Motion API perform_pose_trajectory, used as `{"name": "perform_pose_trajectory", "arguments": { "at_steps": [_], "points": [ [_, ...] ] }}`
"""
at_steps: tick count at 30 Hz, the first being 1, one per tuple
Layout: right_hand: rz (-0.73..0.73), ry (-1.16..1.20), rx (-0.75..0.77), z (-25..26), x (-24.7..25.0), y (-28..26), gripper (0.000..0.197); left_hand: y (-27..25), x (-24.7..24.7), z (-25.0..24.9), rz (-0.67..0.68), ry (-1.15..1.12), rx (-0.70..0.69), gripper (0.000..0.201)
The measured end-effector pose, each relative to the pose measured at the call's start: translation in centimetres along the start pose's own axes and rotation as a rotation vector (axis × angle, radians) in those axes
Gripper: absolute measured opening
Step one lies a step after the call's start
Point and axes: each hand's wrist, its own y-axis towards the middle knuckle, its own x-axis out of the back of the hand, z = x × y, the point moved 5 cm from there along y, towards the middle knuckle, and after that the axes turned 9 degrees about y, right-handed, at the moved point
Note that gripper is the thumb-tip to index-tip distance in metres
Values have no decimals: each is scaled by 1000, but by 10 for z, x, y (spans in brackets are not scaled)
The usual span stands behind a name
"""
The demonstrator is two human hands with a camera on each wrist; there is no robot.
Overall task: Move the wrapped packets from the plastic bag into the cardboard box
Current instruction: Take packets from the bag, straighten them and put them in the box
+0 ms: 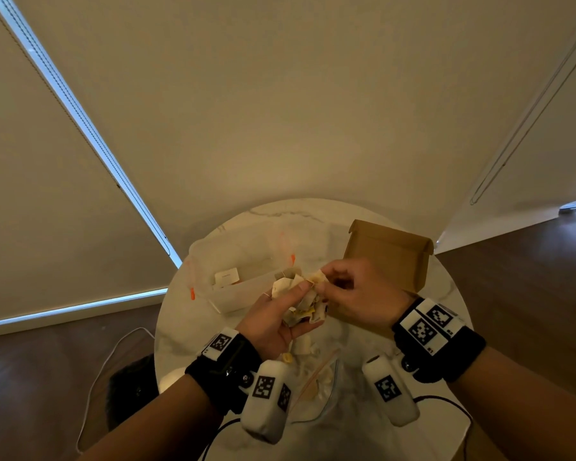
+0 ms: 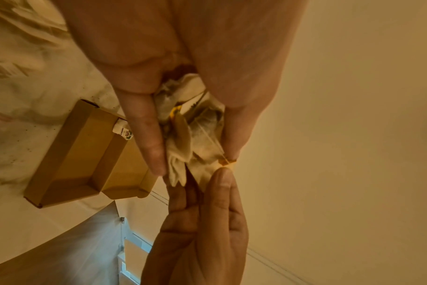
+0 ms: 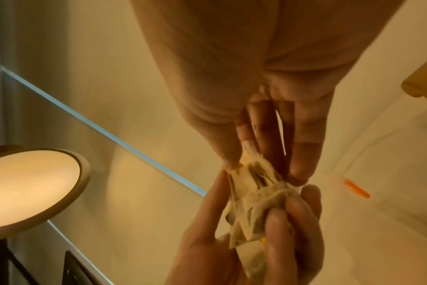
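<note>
The left hand point(image 1: 273, 322) holds a bunch of wrapped packets point(image 1: 300, 302) up in the air, over the middle of the bench point(image 1: 353, 424). Its fingers and thumb curl round the bunch. They look like tea bags in pale paper, with thin strings. I cannot count them, because they are all squashed together.

The right hand point(image 1: 356, 294) is at 3 o'clock from the bunch and touches it. Its thumb and fingertips pinch the top end of one packet at about 1 o'clock on the bunch. In the left wrist view the right hand point(image 2: 197, 237) comes up from 6 o'clock and meets the bunch point(image 2: 193, 135) at its tip.

One cardboard box point(image 1: 388, 257) sits open on the bench at 2 o'clock from the hands, with its lid standing up. The left wrist view shows one small packet point(image 2: 123, 131) lying inside the box point(image 2: 85, 154).

One plastic bag point(image 1: 316, 390) lies flat on the bench at 6 o'clock, near the wrists. A few packets are in it. One clear tub with orange clips point(image 1: 243, 277) sits at 10 o'clock.

The bench is round and white, like marble. The floor point(image 1: 526, 294) is dark wood. The walls are pale, and two window blinds point(image 1: 30, 201) hang at 9 o'clock. One round lamp point(image 3: 29, 187) glows in the right wrist view.
</note>
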Motion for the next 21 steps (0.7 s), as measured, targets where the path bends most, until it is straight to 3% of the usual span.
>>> {"name": "perform_pose_trajectory", "arguments": {
  "at_steps": [7, 21],
  "points": [
    [-114, -90, 7, 1, 10, -1, 14, -2, 3, 1, 47, -11, -15, 55],
    [-387, 96, 109, 17, 32, -9, 10, 0, 16, 2, -21, -70, -11, 54]
  ]
}}
